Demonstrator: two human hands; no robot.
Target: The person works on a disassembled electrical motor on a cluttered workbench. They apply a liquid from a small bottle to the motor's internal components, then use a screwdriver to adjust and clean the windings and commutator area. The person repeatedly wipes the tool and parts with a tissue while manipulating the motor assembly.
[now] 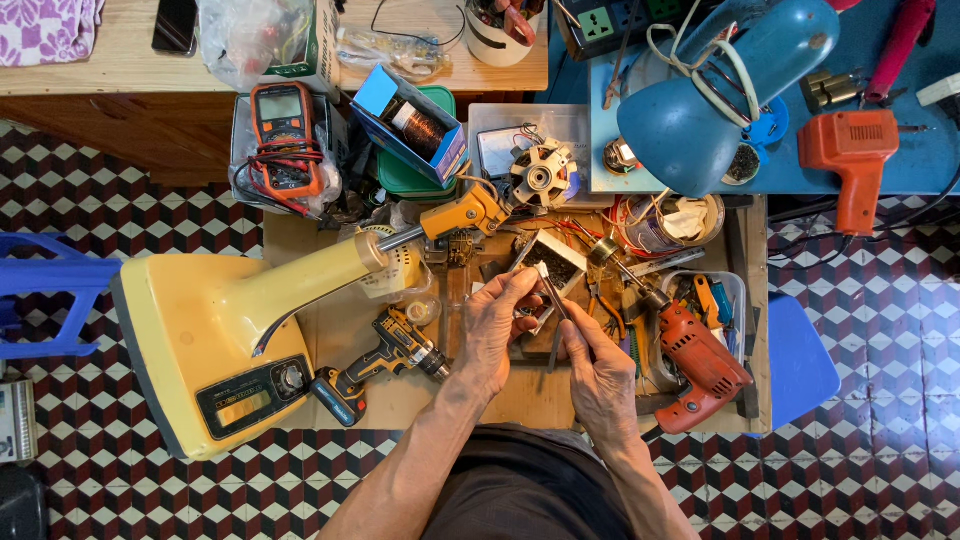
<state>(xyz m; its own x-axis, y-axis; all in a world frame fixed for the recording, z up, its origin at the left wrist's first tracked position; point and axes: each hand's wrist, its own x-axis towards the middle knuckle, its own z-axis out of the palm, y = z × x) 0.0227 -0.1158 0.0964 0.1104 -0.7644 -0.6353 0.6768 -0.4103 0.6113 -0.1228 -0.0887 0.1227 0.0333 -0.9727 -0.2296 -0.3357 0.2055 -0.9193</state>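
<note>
While the left hand (492, 330) is pinching a small part (527, 312), the right hand (598, 372) is gripping tweezers (553, 297) above the cluttered worktop (500, 395), beside a red drill (700, 362).

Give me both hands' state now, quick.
Left hand: closed on a small part, too small to identify.
Right hand: closed on slim metal tool.
</note>
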